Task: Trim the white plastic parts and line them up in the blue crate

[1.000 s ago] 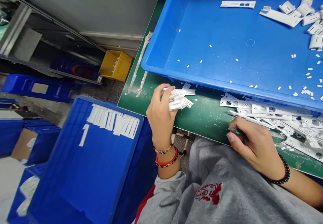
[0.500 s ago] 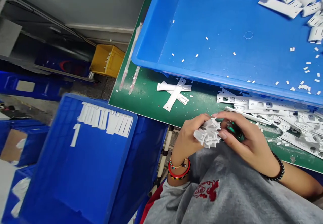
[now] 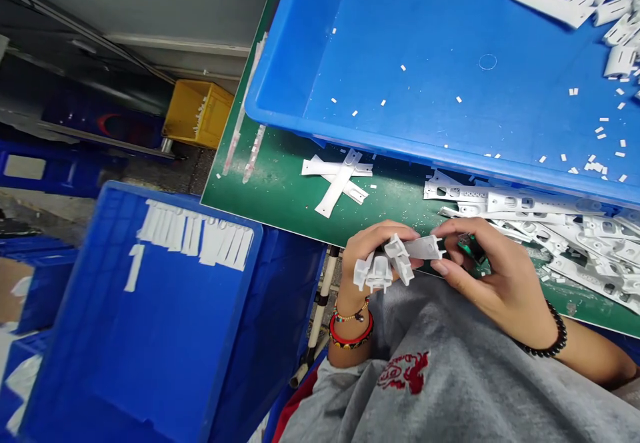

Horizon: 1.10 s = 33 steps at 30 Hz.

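Observation:
My left hand is closed around a bunch of white plastic parts, their hooked ends fanned out toward me. One white plastic part sticks out to the right from the bunch. The thumb and forefinger of my right hand close about its end. Something dark with a bit of green shows behind the right fingers; I cannot make out what it is. Past my left hand, several white strips lie crossed on the green table.
A large blue tray holds white parts and small scraps. Long white pieces are heaped along its near side at the right. A blue bin with a row of white strips stands lower left, and a yellow bin sits beyond the table edge.
The white parts in my left hand have spread from a tight bundle, and one now points out to the right fingers. The view has shifted slightly.

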### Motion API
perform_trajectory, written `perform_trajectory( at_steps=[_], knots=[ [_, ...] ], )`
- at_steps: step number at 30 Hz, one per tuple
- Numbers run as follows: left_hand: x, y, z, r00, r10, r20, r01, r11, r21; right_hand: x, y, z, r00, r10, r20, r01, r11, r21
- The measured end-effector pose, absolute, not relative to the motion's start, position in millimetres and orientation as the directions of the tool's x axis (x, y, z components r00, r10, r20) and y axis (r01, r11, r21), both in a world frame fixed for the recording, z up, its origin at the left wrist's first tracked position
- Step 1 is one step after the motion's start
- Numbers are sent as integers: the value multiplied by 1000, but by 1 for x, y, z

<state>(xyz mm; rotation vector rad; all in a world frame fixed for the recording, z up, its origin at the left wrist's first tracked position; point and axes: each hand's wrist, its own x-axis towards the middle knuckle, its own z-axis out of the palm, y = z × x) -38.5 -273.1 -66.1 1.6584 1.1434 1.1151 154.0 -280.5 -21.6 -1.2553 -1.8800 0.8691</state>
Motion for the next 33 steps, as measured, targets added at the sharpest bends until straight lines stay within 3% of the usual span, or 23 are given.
perform_trajectory(
  at_steps=[8, 17, 26, 33],
  knots=[
    [-35, -274, -58, 171, 951, 256, 159, -283, 946, 167, -283, -13, -367, 894, 256, 620, 440, -650],
    [-30, -277, -61, 140, 942, 304, 146, -323, 935, 174, -282, -2, -451, 870, 199, 645, 472, -601],
    [-34, -273, -66, 186, 912, 367, 174, -398, 901, 168, -289, -5, -380, 877, 294, 700, 481, -528],
    [-40, -271, -71, 292, 896, 335, 89, -375, 923, 173, -285, -9, -294, 878, 378, 772, 451, -448]
  ],
)
